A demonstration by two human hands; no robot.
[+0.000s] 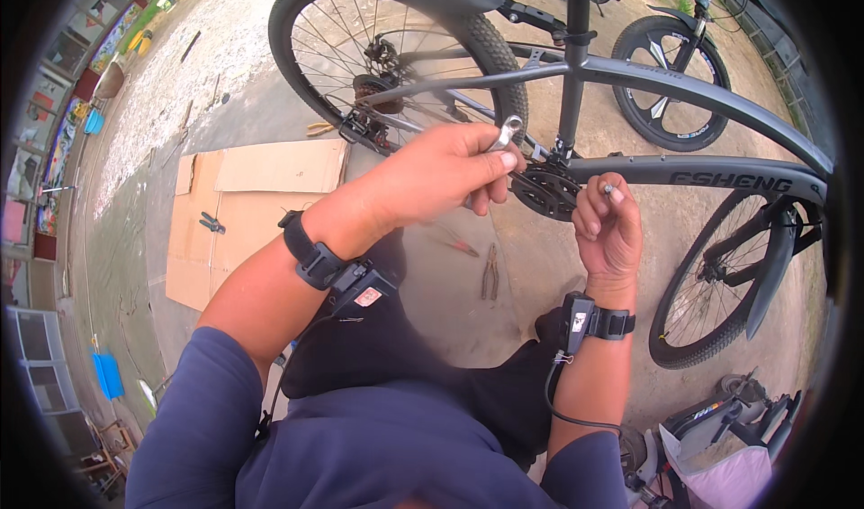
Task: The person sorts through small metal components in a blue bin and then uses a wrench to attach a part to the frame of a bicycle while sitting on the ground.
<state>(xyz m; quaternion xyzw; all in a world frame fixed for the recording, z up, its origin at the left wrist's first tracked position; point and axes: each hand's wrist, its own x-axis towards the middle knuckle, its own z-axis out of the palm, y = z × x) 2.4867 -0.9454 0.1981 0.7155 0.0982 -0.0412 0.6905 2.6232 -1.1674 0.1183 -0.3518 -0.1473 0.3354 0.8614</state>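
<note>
The left hand [441,171] is clenched round a small silver metal wrench [509,134], its ring end poking up at twelve o'clock of the knuckles, just before the grey metal bicycle frame [684,81]. At three o'clock of it the right hand [607,225] pinches a tiny silver bolt-like part [609,188] between thumb and fingertips, close to the black toothed chainring [544,192]. Judging by this, the small part is not yet seated on the bicycle, and the wrench touches no fitting, so fastening remains; red-handled pliers [489,272] lie on the concrete ground [432,275] at six o'clock.
</note>
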